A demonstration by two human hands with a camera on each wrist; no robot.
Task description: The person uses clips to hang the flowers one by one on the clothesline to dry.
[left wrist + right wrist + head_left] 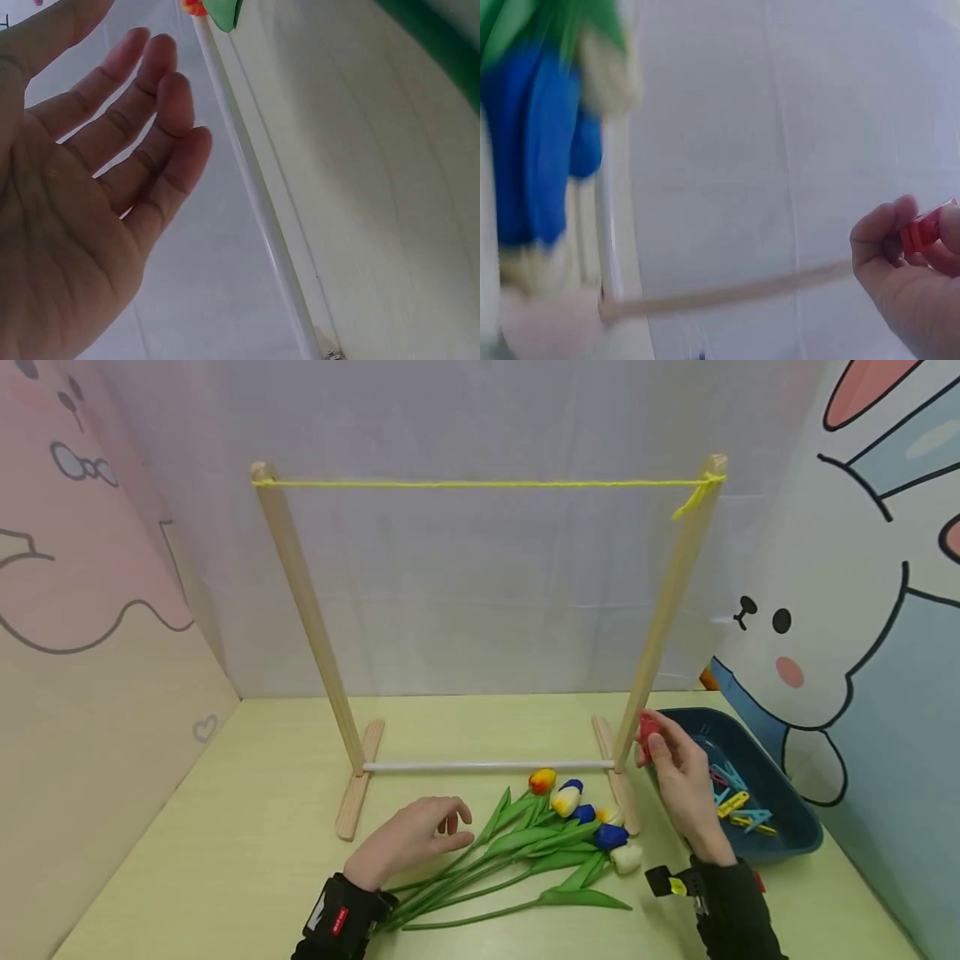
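My right hand (pixel 682 777) pinches a red clothespin (pixel 647 737) between thumb and fingers, beside the right post of a wooden frame (pixel 660 618). In the right wrist view the same red clothespin (pixel 921 231) shows partly behind the thumb. Over the stems of a bunch of artificial tulips (pixel 517 847) hovers my left hand (pixel 412 839), its fingers loosely bent and holding nothing. Red-orange, blue and white tulip heads point right. Blue, yellow and dark red clothespins (pixel 733 804) lie in a dark teal basin (pixel 795 831) to the right of my right hand.
A yellow string (pixel 480 484) is tied between the tops of the two posts. Low down, a white rod (pixel 487 767) joins them, and wooden feet (pixel 352 806) stand on the table (pixel 225 843). Printed panels (pixel 885 693) flank both sides, with a pale sheet behind.
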